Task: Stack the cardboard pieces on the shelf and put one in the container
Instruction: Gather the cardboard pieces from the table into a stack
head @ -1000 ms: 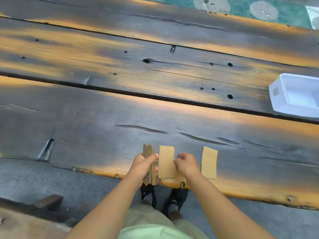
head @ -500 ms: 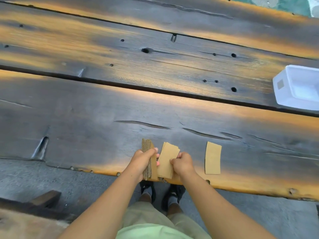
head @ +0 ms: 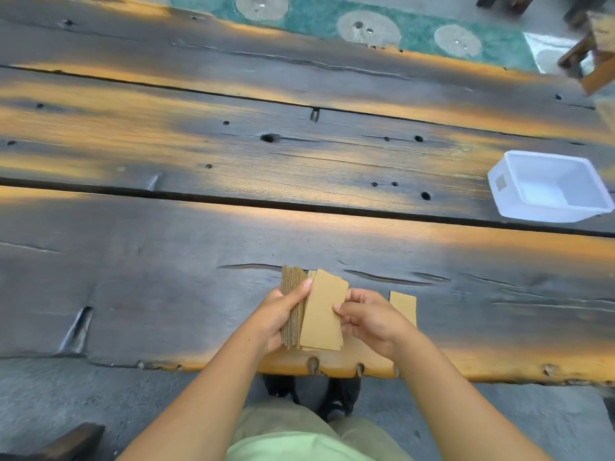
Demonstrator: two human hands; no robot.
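My left hand (head: pixel 278 316) grips a stack of brown cardboard pieces (head: pixel 291 294) standing on edge near the front of the dark wooden shelf (head: pixel 166 277). A single flat cardboard piece (head: pixel 324 311) leans against the right side of that stack, pinched at its right edge by my right hand (head: pixel 369 316). Another loose cardboard piece (head: pixel 404 306) lies flat on the wood just right of my right hand, partly hidden by it. The white plastic container (head: pixel 549 188) stands empty at the far right, well away from both hands.
The shelf is made of long planks with dark gaps and holes. Its front edge runs just below my hands, with grey floor and my feet (head: pixel 312 394) beneath. A green patterned mat (head: pixel 332 18) and wooden furniture (head: pixel 592 51) lie beyond the far edge.
My right hand lifted the single piece off the wood and tilted it against the stack held by my left hand. The camera view shifted, showing more of the far edge.
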